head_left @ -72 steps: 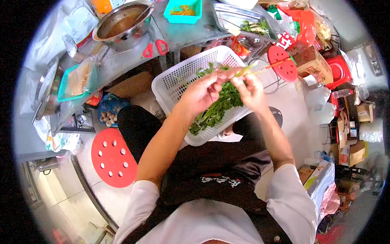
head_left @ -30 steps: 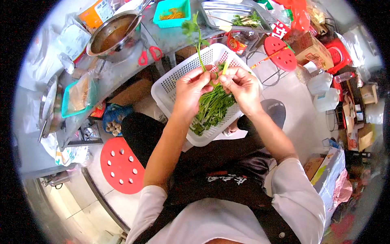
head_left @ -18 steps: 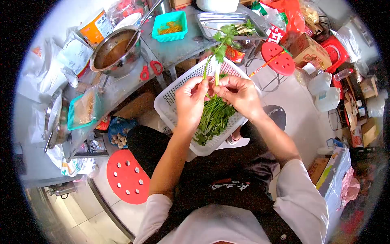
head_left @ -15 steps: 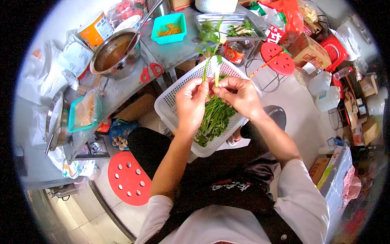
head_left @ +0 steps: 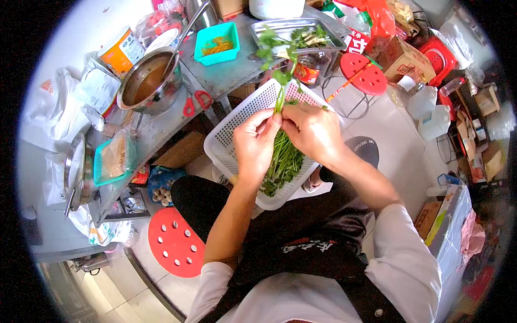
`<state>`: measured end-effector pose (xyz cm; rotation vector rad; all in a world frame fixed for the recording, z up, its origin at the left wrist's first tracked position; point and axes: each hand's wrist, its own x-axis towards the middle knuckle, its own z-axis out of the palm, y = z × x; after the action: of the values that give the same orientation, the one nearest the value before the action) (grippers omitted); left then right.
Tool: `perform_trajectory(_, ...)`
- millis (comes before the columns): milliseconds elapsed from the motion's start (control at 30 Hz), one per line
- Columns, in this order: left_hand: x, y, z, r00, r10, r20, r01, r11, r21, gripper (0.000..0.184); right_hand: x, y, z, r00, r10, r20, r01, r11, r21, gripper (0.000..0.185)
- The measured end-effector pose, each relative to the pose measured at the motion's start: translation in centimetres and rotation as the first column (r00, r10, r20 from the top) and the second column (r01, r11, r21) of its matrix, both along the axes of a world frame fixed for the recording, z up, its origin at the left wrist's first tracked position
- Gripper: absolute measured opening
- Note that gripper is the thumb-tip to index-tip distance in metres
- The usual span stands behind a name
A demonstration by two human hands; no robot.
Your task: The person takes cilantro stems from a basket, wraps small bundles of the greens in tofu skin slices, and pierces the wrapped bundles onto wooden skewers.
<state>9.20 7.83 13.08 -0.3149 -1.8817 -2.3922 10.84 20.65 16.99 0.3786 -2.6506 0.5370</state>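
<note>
A leafy celery stalk [head_left: 280, 97] stands upright between my hands, its leaves pointing away from me. My left hand [head_left: 256, 142] is closed, pinching the stalk's lower part between thumb and fingers. Curled in against it is my right hand [head_left: 313, 132], closed at the same stalk; its fingertips are partly hidden. Below both hands, a white perforated plastic basket [head_left: 222, 141] rests around my knees. Inside it lies a heap of green celery stems and leaves [head_left: 284, 164].
On the grey table at left are a steel pot [head_left: 129, 89] of brown liquid with a ladle, red-handled scissors [head_left: 196, 102], and a teal basket [head_left: 217, 43]. A metal tray [head_left: 264, 30] sits behind. Red stools [head_left: 176, 242] stand on both sides; boxes and jugs [head_left: 434, 121] crowd the right.
My hands have come closer together. The stems, held apart before, now meet at my left fingers, and my right hand has turned so its back faces up. The view has shifted slightly.
</note>
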Motion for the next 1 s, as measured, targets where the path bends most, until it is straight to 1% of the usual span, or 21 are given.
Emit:
perform_trajectory(33, -0.1, 0.0, -0.1, 1.000, -0.002, 0.010, 0.003, 1.000, -0.013, 0.017, 0.0, 0.0, 0.0, 1.000, 0.003, -0.027, -0.001, 0.998, 0.066, 0.010)
perform_trajectory(100, -0.4, -0.3, -0.3, 1.000, -0.006, 0.031, 0.007, 0.999, -0.037, 0.016, -0.2, 0.4, -0.4, 0.988, 0.110, -0.105, -0.098, 0.988, 0.118, 0.014)
perform_trajectory(133, -0.6, -0.5, -0.5, 0.995, -0.036, 0.094, 0.036, 0.999, 0.006, 0.016, -0.3, 0.7, -0.5, 0.976, 0.167, -0.141, -0.146, 0.978, 0.148, 0.017)
perform_trajectory(200, -1.0, -1.1, -0.5, 0.972, -0.103, 0.212, 0.084, 0.992, 0.097, 0.015, -0.7, 1.9, 0.5, 0.951, 0.232, -0.202, -0.235, 0.972, 0.011, 0.022)
perform_trajectory(233, -0.9, -1.4, 0.0, 0.949, -0.149, 0.278, 0.119, 0.985, 0.122, 0.015, -1.0, 2.4, 1.7, 0.948, 0.144, -0.282, -0.125, 0.989, 0.084, 0.028)
perform_trajectory(267, -0.9, -1.9, -0.2, 0.951, -0.190, 0.242, 0.182, 0.982, 0.058, 0.017, -1.7, 2.9, 2.6, 0.903, 0.181, -0.390, -0.111, 0.974, 0.196, 0.034)
perform_trajectory(333, -1.4, -2.7, -0.5, 0.940, -0.294, 0.173, 0.311, 0.947, -0.082, 0.021, -3.3, 3.5, 3.7, 0.839, 0.332, -0.430, -0.202, 0.926, 0.320, 0.038)
perform_trajectory(367, -1.5, -2.8, -0.5, 0.933, -0.332, 0.139, 0.345, 0.935, -0.078, 0.020, -3.8, 3.8, 3.9, 0.835, 0.367, -0.410, -0.219, 0.905, 0.365, 0.036)
perform_trajectory(433, -1.6, -3.1, -0.1, 0.917, -0.373, 0.139, 0.388, 0.915, -0.109, 0.020, -4.6, 4.1, 4.0, 0.819, 0.447, -0.360, -0.264, 0.850, 0.455, 0.031)
perform_trajectory(467, -1.4, -3.4, 0.0, 0.911, -0.386, 0.145, 0.403, 0.907, -0.120, 0.020, -4.9, 4.3, 3.8, 0.828, 0.449, -0.335, -0.293, 0.857, 0.425, 0.028)
perform_trajectory(533, -1.3, -3.8, 0.0, 0.925, -0.340, 0.171, 0.361, 0.926, -0.112, 0.018, -5.1, 4.6, 3.1, 0.842, 0.463, -0.278, -0.356, 0.863, 0.358, 0.023)
perform_trajectory(567, -1.4, -4.0, 0.0, 0.932, -0.315, 0.179, 0.338, 0.935, -0.111, 0.016, -4.9, 4.4, 3.0, 0.884, 0.406, -0.230, -0.359, 0.907, 0.220, 0.011)
perform_trajectory(600, -1.5, -4.0, -0.1, 0.936, -0.295, 0.190, 0.320, 0.941, -0.113, 0.014, -5.3, 4.4, 2.6, 0.904, 0.411, -0.118, -0.407, 0.911, 0.058, 0.011)
perform_trajectory(633, -1.6, -3.9, -0.4, 0.940, -0.279, 0.194, 0.303, 0.948, -0.101, 0.015, -5.8, 4.6, 2.1, 0.906, 0.424, -0.004, -0.421, 0.900, -0.112, 0.012)
perform_trajectory(667, -1.8, -3.9, -0.6, 0.943, -0.264, 0.203, 0.296, 0.944, -0.143, 0.018, -5.9, 4.5, 1.9, 0.890, 0.445, 0.104, -0.403, 0.872, -0.278, 0.014)
perform_trajectory(700, -2.1, -3.9, -1.1, 0.936, -0.281, 0.212, 0.303, 0.949, -0.081, 0.018, -5.5, 4.3, 2.5, 0.762, 0.457, 0.459, -0.135, 0.805, -0.578, 0.019)
perform_trajectory(733, -2.2, -3.8, -1.7, 0.930, -0.296, 0.219, 0.307, 0.952, -0.017, 0.019, -5.6, 4.2, 2.2, 0.717, 0.498, 0.487, -0.066, 0.745, -0.664, 0.020)
perform_trajectory(800, -1.8, -3.7, -1.0, 0.850, -0.401, 0.340, 0.353, 0.915, 0.196, 0.018, -6.2, 4.2, 1.4, 0.620, 0.591, 0.516, 0.085, 0.603, -0.793, 0.022)
perform_trajectory(833, -1.6, -3.7, -0.8, 0.803, -0.454, 0.387, 0.354, 0.885, 0.303, 0.018, -6.3, 4.1, 0.9, 0.586, 0.639, 0.498, 0.151, 0.518, -0.842, 0.024)
perform_trajectory(933, -1.5, -3.6, -1.5, 0.728, -0.566, 0.388, 0.386, 0.805, 0.450, 0.016, -6.2, 3.3, -0.1, 0.620, 0.641, 0.453, 0.216, 0.415, -0.884, 0.026)
perform_trajectory(1000, -1.3, -3.5, -1.8, 0.727, -0.524, 0.444, 0.344, 0.838, 0.424, 0.018, -6.2, 3.0, -0.6, 0.655, 0.629, 0.419, 0.180, 0.409, -0.895, 0.023)
